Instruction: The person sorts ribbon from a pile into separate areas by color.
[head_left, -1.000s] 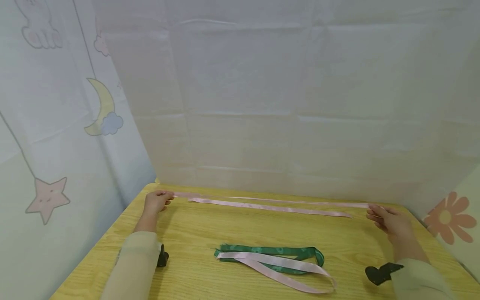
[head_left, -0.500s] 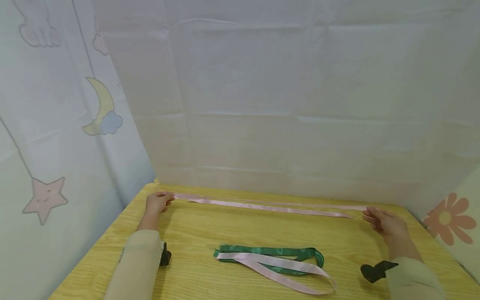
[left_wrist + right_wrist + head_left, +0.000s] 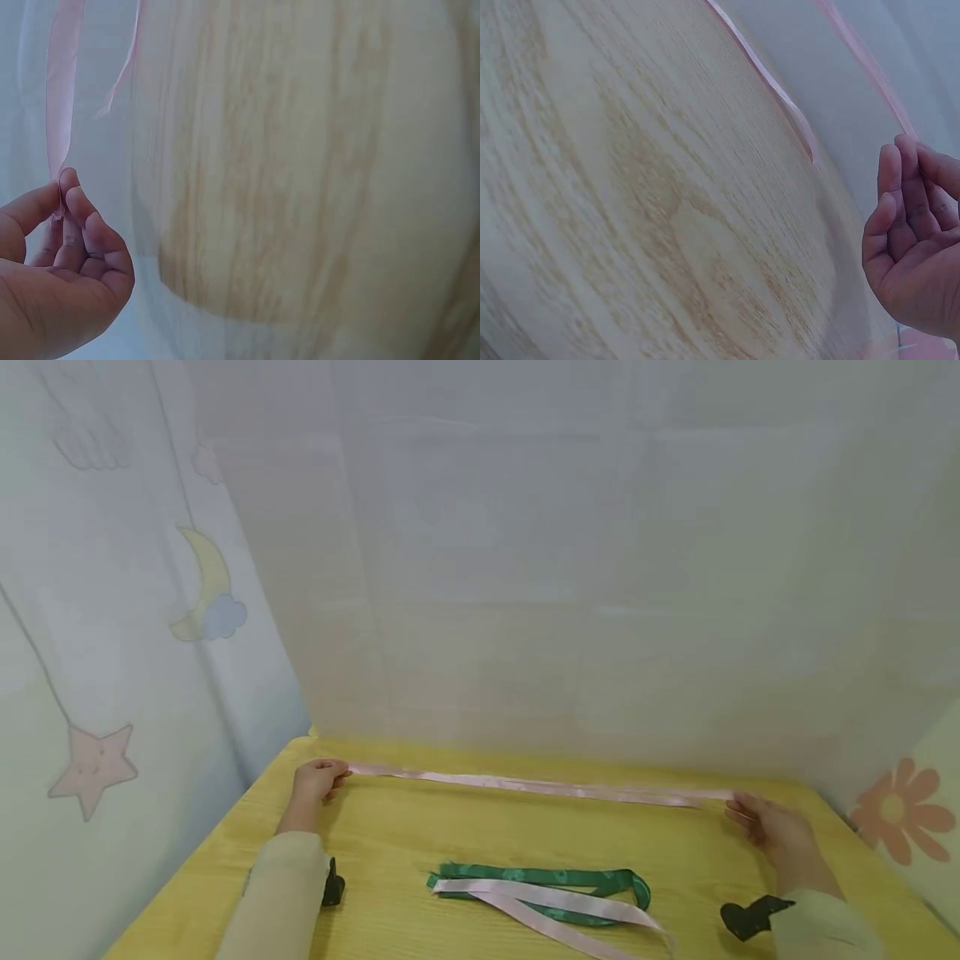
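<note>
A pink satin ribbon [image 3: 61, 90] is stretched across the far part of the table, one end in each hand. My left hand [image 3: 317, 785] pinches its left end between thumb and fingertips. At the other end my right hand [image 3: 772, 831] pinches the ribbon with the thumb against the fingers. A second pink ribbon [image 3: 780, 97] lies along the table just in front of it; in the head view the two nearly overlap. Nearer me lie a folded green ribbon [image 3: 540, 876] and a looped pink ribbon [image 3: 555, 898] partly over it.
The yellow wood-grain table [image 3: 390, 835] has rounded far corners and ends at a pale hanging sheet [image 3: 480, 610]. A printed curtain [image 3: 112, 652] stands at the left. Black wrist mounts [image 3: 753, 917] project from both sleeves.
The gap between the stretched ribbon and the one lying in front has narrowed in the head view. Right hand shifted slightly left. The head view tipped up a little; both grips stayed.
</note>
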The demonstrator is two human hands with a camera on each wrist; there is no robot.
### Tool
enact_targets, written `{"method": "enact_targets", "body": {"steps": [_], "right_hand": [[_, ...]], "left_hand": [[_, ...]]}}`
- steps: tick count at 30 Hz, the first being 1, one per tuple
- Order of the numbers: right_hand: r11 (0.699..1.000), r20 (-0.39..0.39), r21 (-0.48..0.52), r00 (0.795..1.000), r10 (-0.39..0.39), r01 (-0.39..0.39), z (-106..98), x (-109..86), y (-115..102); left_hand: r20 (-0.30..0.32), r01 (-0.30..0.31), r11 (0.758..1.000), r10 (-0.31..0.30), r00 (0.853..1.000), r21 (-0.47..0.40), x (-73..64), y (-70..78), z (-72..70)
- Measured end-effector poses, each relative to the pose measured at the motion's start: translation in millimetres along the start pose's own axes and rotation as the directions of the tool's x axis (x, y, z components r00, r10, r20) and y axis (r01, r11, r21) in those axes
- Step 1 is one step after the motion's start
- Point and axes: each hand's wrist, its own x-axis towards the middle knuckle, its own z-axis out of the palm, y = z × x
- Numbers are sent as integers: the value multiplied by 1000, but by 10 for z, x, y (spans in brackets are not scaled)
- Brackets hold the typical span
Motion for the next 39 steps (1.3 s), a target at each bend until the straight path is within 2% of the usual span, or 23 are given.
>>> {"method": "enact_targets", "body": {"steps": [3, 9, 12, 17, 27, 32, 39], "right_hand": [[999, 1, 27, 1000, 26, -26, 5, 11, 15], [994, -57, 89, 996, 69, -64, 28, 83, -11], [988, -51, 112, 993, 111, -104, 14, 86, 8], [982, -48, 141, 990, 133, -125, 1, 80, 48], [988, -67, 110, 991, 117, -109, 0, 83, 112], [986, -60, 127, 992, 113, -104, 4, 96, 125], [983, -63, 158, 993, 104, -93, 25, 100, 134]], "left_hand": [[-4, 7, 1000, -7, 1000, -4, 3, -26, 1], [-6, -1, 1000, 0, 1000, -22, 38, 33, -1], [-7, 19, 1000, -19, 1000, -7, 34, 38, 4], [-16, 3, 1000, -3, 1000, -19, 50, 36, 20], [-41, 24, 1000, -24, 999, -14, 55, 1, 45], [-49, 40, 998, -42, 998, -39, 56, 4, 68], [-60, 44, 999, -45, 997, -20, 88, -13, 80]]}}
